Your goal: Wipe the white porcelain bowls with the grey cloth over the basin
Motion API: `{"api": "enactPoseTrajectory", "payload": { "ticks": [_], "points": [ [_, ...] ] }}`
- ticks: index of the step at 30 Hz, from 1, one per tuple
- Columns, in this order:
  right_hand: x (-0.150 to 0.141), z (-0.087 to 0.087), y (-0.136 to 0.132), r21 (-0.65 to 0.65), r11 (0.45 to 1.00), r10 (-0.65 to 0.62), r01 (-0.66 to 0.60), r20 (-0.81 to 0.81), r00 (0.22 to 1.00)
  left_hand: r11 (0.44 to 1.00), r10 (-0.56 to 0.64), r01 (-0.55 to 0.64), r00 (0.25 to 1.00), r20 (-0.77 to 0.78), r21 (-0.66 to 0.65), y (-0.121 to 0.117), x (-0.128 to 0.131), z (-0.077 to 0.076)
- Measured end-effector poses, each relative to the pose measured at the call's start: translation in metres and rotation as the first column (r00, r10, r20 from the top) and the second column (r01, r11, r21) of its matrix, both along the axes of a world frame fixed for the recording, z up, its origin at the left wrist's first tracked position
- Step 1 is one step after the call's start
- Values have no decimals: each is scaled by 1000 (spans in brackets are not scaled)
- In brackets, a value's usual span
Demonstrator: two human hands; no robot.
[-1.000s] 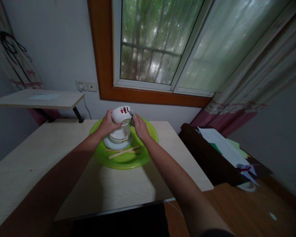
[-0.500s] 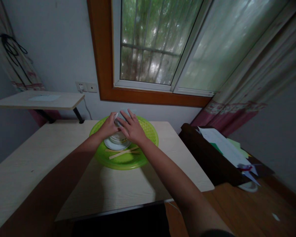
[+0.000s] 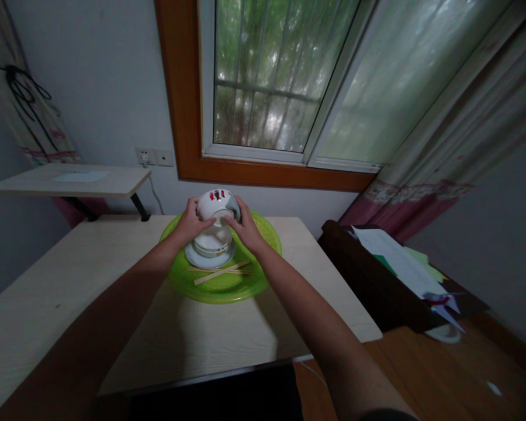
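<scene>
Single bowl (image 3: pixel 210 204) found clamped in the two-handed grip of left hand (image 3: pixel 191 222) and right hand (image 3: pixel 248 227), above the stack (image 3: pixel 213 242). The right hand, spread over it earlier, now holds its side; support is shared and the print shows. Foot tilts toward the wearer, mouth away; round, no evident long axis. Grey cloth (image 3: pixel 234 203) at its right. Below: saucer (image 3: pixel 193 257), crossed chopsticks (image 3: pixel 218 273), tray (image 3: pixel 228 296), tabletop (image 3: pixel 135 345).

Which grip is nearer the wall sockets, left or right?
Left. Your left grip, holding the left of the raised bowl, is below-right of the wall sockets; your right grip, at the bowl's right, is farther off.
</scene>
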State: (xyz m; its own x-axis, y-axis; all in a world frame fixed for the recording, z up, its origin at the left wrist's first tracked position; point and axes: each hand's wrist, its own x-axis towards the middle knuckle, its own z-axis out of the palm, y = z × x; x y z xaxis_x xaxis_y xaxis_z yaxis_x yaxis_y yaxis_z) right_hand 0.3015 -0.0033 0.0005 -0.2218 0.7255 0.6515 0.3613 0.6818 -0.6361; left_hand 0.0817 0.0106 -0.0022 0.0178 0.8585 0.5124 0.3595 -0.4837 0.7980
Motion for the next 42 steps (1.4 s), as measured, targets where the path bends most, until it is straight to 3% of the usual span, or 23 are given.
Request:
{"api": "enactPoseTrajectory", "payload": {
  "ticks": [7, 11, 20, 24, 29, 37, 42],
  "points": [
    [-3, -7, 1, -13, 997, -71, 70, -77, 994, 987, -128, 136, 988, 85, -88, 7, -2, -7],
    [-1, -3, -3, 19, 996, -81, 82, -48, 996, 985, -160, 164, 986, 52, -63, 5, -2, -5],
    [2, 4, -8, 140, 989, -86, 52, 243, 966, 996, -87, 87, 989, -121, -4, -2, -2, -1],
    [-2, 15, -19, 226, 970, -162, 90, 327, 931, 999, -25, 22, 992, -127, -24, -5, -1, 2],
    [-9, 27, -35, 294, 934, -286, 202, 278, 917, 1000, 11, -13, 990, -143, -8, -11, 3, 8],
    [-5, 12, -12, 195, 956, -257, 221, 185, 949, 1000, 23, -22, 983, -184, 7, -16, 6, 14],
    [-5, 12, -12, 249, 959, -192, 138, 209, 959, 999, 11, -5, 981, -196, 31, -16, 7, 11]
  ]
}}
